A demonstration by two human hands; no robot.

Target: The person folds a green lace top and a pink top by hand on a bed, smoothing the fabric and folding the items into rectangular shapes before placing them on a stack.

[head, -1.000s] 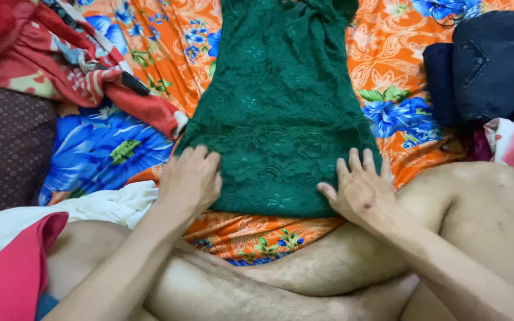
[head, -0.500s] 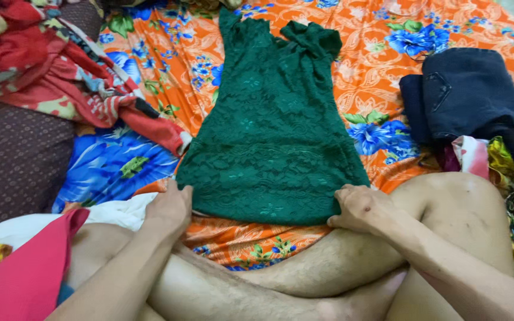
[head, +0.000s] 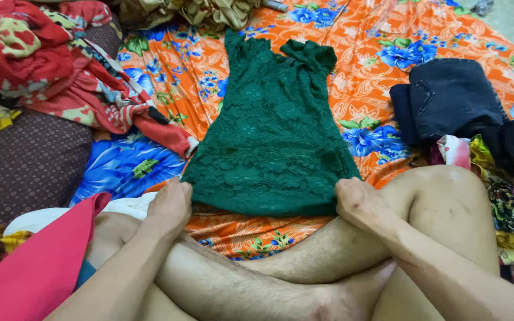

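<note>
A dark green lace dress lies flat on an orange floral sheet, neckline away from me and hem towards my crossed legs. My left hand pinches the hem's left corner. At the hem's right corner my right hand is closed on the fabric. Both hands rest low, just in front of my knees.
A heap of red and patterned clothes lies at the left, next to a dark dotted cushion. Folded dark garments sit at the right with more colourful cloth beside my knee. A pink cloth covers my left thigh.
Both hands slid from lying flat on the dress down to its bottom corners and closed on the hem. The view tilted up, showing the whole dress.
</note>
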